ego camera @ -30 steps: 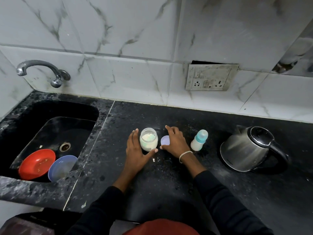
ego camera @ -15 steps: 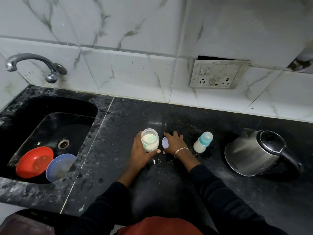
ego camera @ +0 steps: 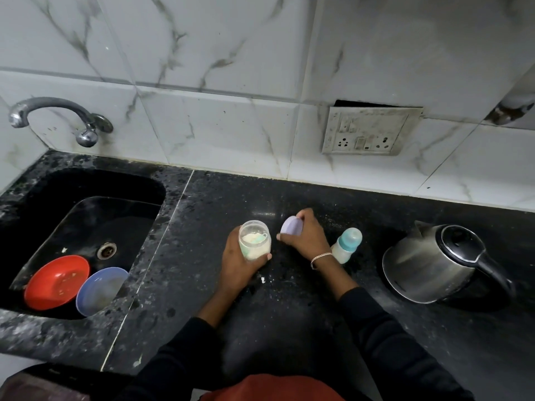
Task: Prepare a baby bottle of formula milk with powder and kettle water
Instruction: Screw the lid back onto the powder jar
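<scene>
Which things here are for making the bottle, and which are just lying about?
For the job: clear plastic jar of white powder in left hand; round lilac lid in right hand; teal-capped baby bottle; steel kettle.
Lying about: red round bowl, blue round bowl, curved metal tap, white wall socket.

Pretty grimy kitchen corner: the wall is covered in white marble-look tiles [ego camera: 231,82], and a stained socket plate [ego camera: 367,131] is set into it. The black speckled countertop [ego camera: 289,328] is dimly lit, with a black sink [ego camera: 86,198] sunk into it under a chrome tap [ego camera: 58,117].
</scene>
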Demonstrator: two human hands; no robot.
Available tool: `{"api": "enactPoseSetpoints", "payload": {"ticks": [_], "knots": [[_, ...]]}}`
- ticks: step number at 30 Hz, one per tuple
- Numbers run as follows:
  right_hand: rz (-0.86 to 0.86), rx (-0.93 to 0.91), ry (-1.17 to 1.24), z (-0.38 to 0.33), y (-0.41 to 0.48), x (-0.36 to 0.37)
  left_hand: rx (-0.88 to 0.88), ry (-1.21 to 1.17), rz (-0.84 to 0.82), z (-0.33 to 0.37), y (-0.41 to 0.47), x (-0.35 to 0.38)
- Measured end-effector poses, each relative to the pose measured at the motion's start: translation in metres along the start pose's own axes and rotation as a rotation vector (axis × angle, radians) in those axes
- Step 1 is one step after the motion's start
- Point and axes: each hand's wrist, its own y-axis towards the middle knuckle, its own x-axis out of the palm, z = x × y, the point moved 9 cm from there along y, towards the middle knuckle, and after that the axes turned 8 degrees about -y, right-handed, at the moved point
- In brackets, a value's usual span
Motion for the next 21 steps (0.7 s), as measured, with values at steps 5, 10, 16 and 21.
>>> {"api": "enactPoseSetpoints", "payload": {"ticks": [5,10,16,21], "knots": [[0.083,-0.007,0.714,-0.029,-0.024,-0.039,0.046,0.012,-0.055,0.021,-0.013,-0.002],[0.057,-0.136,0.858,-0.056,-0.058,-0.046,0.095,0.023,-0.123,0.04,-0.035,0.003],[0.022,-0.165,0.697,-0.055,-0.091,-0.023,0.106,-0.013,-0.159,0.065,-0.051,0.0],[-0.025,-0.277,0.566,-0.065,-0.109,-0.026,0.104,-0.036,-0.176,0.079,-0.06,-0.006]]}}
